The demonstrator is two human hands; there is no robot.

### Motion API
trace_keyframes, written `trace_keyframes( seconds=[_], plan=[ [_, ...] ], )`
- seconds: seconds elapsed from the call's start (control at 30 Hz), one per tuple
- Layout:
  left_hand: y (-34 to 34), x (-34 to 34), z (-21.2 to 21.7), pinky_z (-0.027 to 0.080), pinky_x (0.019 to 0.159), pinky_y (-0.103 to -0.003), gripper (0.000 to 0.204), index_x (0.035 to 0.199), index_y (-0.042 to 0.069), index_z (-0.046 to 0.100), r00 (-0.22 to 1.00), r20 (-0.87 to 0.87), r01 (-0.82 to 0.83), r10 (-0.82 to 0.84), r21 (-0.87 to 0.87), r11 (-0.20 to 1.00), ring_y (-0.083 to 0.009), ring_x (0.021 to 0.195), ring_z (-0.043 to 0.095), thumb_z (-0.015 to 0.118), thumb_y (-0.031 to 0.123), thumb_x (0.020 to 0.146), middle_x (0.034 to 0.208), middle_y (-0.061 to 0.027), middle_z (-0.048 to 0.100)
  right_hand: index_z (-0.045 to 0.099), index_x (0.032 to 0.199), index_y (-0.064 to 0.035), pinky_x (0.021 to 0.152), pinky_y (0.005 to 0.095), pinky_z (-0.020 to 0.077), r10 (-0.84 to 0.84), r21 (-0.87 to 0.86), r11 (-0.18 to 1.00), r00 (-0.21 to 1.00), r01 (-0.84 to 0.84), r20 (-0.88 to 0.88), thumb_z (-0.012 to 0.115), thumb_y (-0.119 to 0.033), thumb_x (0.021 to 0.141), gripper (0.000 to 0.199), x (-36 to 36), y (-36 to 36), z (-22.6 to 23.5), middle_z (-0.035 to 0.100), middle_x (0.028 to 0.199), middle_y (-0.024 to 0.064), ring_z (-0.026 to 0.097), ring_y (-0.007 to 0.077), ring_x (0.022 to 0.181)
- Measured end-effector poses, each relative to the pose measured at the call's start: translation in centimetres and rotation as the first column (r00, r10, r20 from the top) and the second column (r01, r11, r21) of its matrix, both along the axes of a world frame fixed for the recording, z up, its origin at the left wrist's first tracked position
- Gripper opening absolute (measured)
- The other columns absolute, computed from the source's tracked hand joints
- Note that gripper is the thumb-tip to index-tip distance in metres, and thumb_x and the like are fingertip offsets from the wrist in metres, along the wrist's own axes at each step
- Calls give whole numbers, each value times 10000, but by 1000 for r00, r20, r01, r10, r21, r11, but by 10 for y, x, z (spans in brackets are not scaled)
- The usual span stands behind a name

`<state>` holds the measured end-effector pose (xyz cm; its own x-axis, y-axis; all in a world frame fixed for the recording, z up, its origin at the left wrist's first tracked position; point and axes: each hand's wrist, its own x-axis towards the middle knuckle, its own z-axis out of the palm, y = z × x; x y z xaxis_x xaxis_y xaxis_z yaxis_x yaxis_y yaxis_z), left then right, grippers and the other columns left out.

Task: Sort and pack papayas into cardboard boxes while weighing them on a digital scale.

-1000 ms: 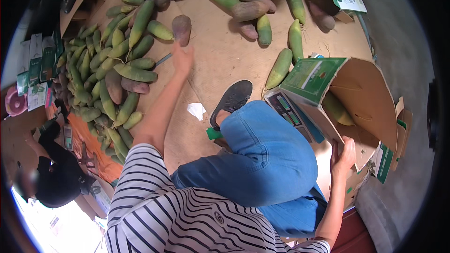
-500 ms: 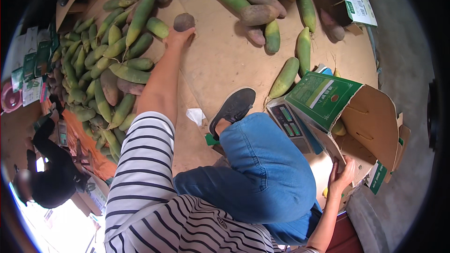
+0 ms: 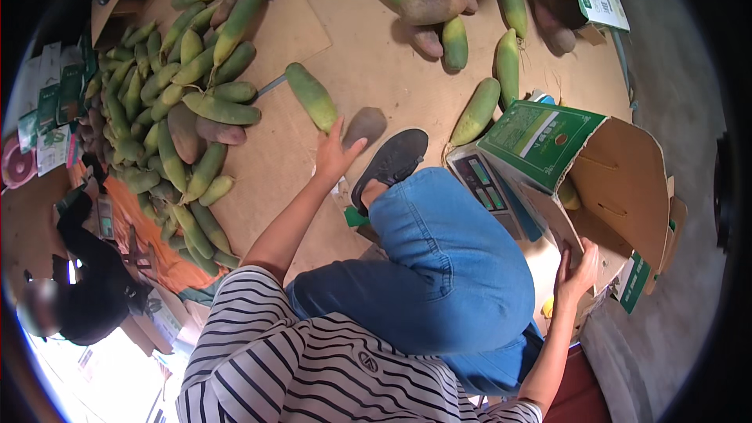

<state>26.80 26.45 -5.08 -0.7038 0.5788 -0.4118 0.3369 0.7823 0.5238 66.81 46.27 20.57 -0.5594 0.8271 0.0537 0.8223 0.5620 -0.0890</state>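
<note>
My left hand point(image 3: 337, 158) is closed on two large radishes at the middle of the cardboard sheet. One is a green radish point(image 3: 311, 98), pointing away to the far left; the other is a reddish-brown radish point(image 3: 364, 127) against the thumb, near my black shoe point(image 3: 395, 163). The fingers' far sides are hidden behind the radishes. On the right, my right hand point(image 3: 578, 266) grips the lower edge of an opened green-and-brown carton point(image 3: 627, 180). The carton lies tilted toward me, and part of a green radish point(image 3: 569, 194) shows inside it.
A big heap of green radishes point(image 3: 168, 102) covers the left. Several radishes point(image 3: 432, 8) lie far off, with more beside the carton. A digital scale point(image 3: 487, 188) stands under the carton's left side. Another person point(image 3: 98, 290) in dark clothes is at far left.
My left hand has come back toward me and to the right from the heap's edge, bringing the green and reddish-brown radishes along. My right hand stays on the carton.
</note>
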Motion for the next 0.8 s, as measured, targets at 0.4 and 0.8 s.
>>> trace_keyframes(
  seconds=[0.4, 0.8],
  plan=[
    [11, -97, -96, 521, 771, -370, 597, 1070, -76, 580, 709, 439, -654, 551, 121, 746, -259, 903, 650, 770, 334, 680, 1004, -185, 657, 549, 1029, -51, 719, 398, 461, 41, -5, 999, 996, -42, -83, 680, -65, 752, 306, -3, 1, -5, 579, 892, 137, 579, 329, 839],
    [188, 103, 307, 396, 990, -405, 766, 1334, 27, 439, 607, -242, 578, -757, 788, 212, -282, 1175, 492, 773, 231, 675, 1246, -158, 496, 553, 1011, -66, 690, 382, 443, 30, 52, 998, 997, -27, -67, 701, -97, 750, 302, 7, -1, -1, 550, 858, 99, 554, 285, 804]
  ],
)
